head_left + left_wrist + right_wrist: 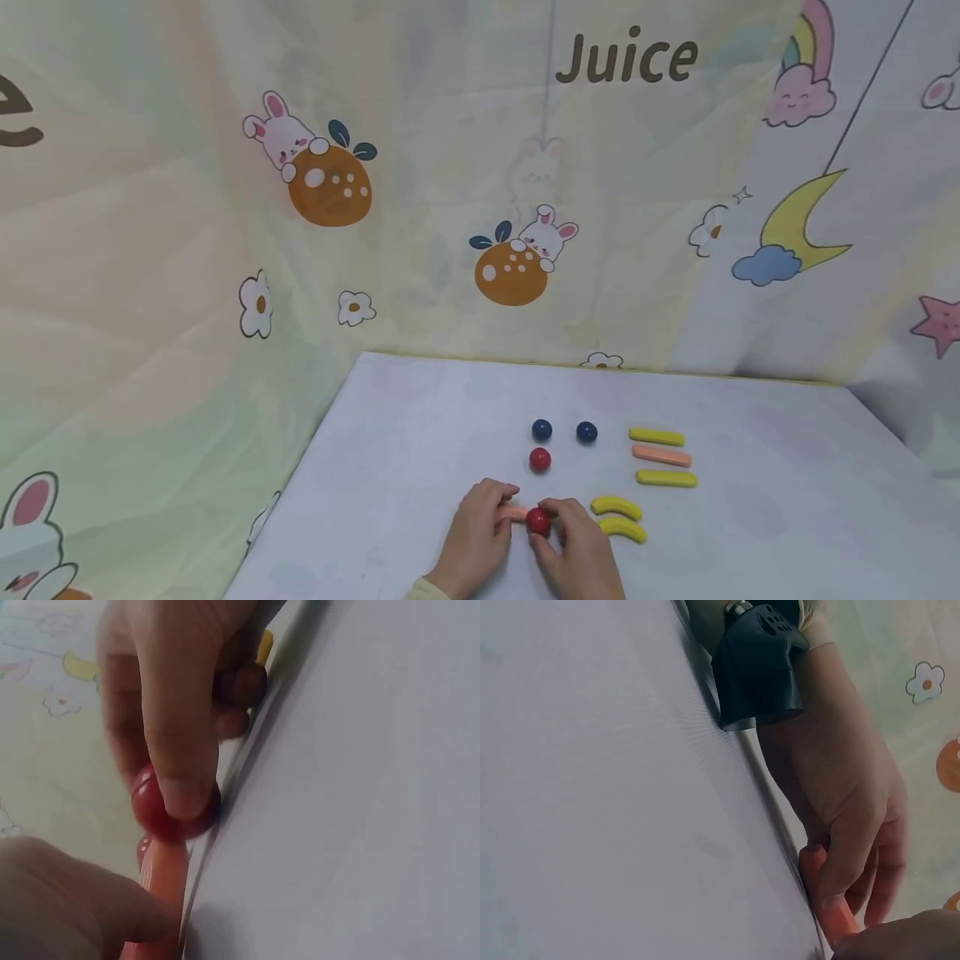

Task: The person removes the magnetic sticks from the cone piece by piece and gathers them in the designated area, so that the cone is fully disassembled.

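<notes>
Near the front of the white table, my left hand [472, 529] grips a salmon-orange stick [513, 512], whose right end meets a glossy red ball [537, 522]. My right hand [577, 550] pinches that ball between thumb and fingers. Seen from the left wrist, the red ball [154, 810] sits against the tip of the stick [165, 870]; whether they are joined I cannot tell. In the right wrist view the thumb of the left hand [855, 817] lies along the stick [810, 862], and the ball is hidden there.
Beyond my hands lie another red ball [540, 460] and two dark blue balls, one left [542, 430] and one right [587, 432]. Two curved yellow pieces [617, 507] are beside my right hand. Farther back right are two yellow sticks [666, 478] and an orange stick [662, 455].
</notes>
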A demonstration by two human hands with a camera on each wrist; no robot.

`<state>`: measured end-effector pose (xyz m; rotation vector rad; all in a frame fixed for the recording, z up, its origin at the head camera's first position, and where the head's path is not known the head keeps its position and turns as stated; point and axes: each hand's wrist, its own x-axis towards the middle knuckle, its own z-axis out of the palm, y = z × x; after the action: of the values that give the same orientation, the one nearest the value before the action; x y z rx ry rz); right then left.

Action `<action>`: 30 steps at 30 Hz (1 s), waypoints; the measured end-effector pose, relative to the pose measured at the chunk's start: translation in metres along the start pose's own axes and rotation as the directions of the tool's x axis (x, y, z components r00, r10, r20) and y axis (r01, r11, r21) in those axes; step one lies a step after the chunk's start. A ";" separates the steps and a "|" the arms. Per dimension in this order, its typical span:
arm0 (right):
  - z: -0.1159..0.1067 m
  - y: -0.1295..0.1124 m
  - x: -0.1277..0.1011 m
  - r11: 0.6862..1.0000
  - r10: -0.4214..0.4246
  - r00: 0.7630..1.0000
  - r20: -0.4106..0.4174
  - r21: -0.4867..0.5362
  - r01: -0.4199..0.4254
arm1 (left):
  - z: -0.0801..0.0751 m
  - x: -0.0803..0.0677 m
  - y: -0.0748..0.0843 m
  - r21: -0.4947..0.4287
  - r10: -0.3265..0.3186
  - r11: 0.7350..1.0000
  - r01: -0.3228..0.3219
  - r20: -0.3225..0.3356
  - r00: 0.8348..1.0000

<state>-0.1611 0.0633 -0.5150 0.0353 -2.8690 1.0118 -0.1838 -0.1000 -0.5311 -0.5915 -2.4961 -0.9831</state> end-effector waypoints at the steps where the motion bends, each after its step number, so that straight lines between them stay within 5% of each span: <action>1: 0.000 0.000 0.001 1.000 0.016 1.000 -0.014 0.004 -0.016 | -0.001 0.001 0.000 0.041 -0.027 0.999 0.028 -0.016 1.000; 8: -0.001 -0.002 0.002 0.996 0.088 0.996 -0.014 0.018 -0.088 | -0.008 0.004 -0.002 0.163 -0.224 0.961 0.224 -0.021 0.974; 23: -0.007 -0.005 -0.003 0.998 0.065 0.997 0.047 -0.006 -0.065 | -0.009 0.004 0.001 0.177 -0.258 0.951 0.253 0.005 0.966; 30: -0.015 -0.008 -0.003 0.994 0.112 0.992 0.050 -0.017 -0.112 | -0.011 0.007 -0.001 0.166 -0.316 0.935 0.312 -0.002 0.949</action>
<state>-0.1563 0.0670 -0.4988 -0.1040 -2.9535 1.0232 -0.1875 -0.1067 -0.5208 -0.1544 -2.7151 -0.8667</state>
